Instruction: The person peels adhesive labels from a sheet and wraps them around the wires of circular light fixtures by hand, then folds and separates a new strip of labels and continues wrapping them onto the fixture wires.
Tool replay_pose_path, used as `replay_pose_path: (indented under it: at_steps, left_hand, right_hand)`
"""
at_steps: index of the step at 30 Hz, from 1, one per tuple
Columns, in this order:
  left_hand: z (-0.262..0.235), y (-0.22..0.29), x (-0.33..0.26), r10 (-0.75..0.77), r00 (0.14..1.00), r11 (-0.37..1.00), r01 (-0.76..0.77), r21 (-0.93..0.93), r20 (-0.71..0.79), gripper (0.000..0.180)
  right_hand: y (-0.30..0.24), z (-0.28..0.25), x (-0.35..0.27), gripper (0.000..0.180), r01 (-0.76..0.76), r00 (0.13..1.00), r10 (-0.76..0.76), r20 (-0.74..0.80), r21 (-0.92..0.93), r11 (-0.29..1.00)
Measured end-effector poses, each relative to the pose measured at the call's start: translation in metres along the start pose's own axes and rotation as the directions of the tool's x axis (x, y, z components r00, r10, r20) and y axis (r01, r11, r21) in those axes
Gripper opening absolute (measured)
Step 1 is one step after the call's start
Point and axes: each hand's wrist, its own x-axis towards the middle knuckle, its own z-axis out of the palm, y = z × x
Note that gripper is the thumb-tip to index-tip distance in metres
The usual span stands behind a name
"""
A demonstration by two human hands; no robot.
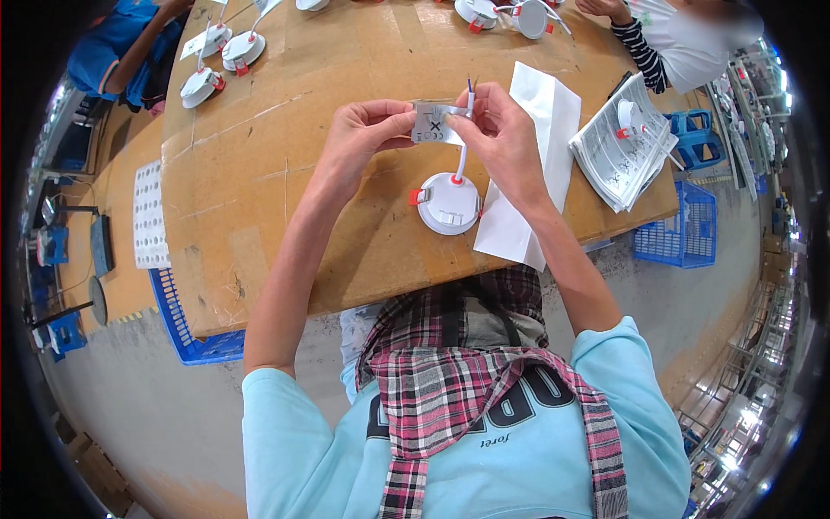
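Note:
Between my hands a small silver label point(430, 126) with black print is stretched out flat. My left hand point(360, 143) is closed, pinching the label's left end between thumb and fingers. My right hand point(506, 138) is closed on the white cable point(462, 162), its thumb pressing the label's right end against it. Thin wire ends stick up above those fingers. The cable runs down to a round white downlight point(448, 212), which lies on the table with its back up and red-tipped spring clips at its sides. Whether the label is stuck to the cable is hidden by my thumb.
On the brown table point(251, 216), a white paper sheet point(540, 130) lies right of the downlight. A stack of printed sheets point(605, 160) bears another downlight point(629, 114). More downlights point(243, 54) stand far left and far back. Two people sit across; blue crates point(679, 229) flank the table.

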Motion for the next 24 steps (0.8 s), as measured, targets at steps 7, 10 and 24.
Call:
replay_pose_path:
  at_steps: [7, 10, 24]
  left_hand:
    - [0.0001, 0.0015, 0.0004, -0.028, 1.0, 1.0, 0.028, -0.013, 0.011, 0.022]
    - [0.0017, 0.0026, 0.0008, -0.041, 0.999, 0.999, 0.041, -0.013, 0.007, 0.022]
    - [0.0006, 0.0029, 0.0003, -0.025, 1.0, 0.999, 0.026, -0.041, 0.002, 0.021]
  right_hand:
    - [-0.0008, -0.0007, -0.0007, 0.016, -0.005, 1.0, 0.004, -0.005, -0.021, 1.0]
    - [0.0001, -0.0011, -0.0007, 0.016, -0.006, 1.0, 0.006, -0.006, -0.025, 1.0]
    - [-0.0004, 0.0026, -0.0013, 0.022, -0.03, 0.999, 0.032, -0.034, 0.046, 0.998]
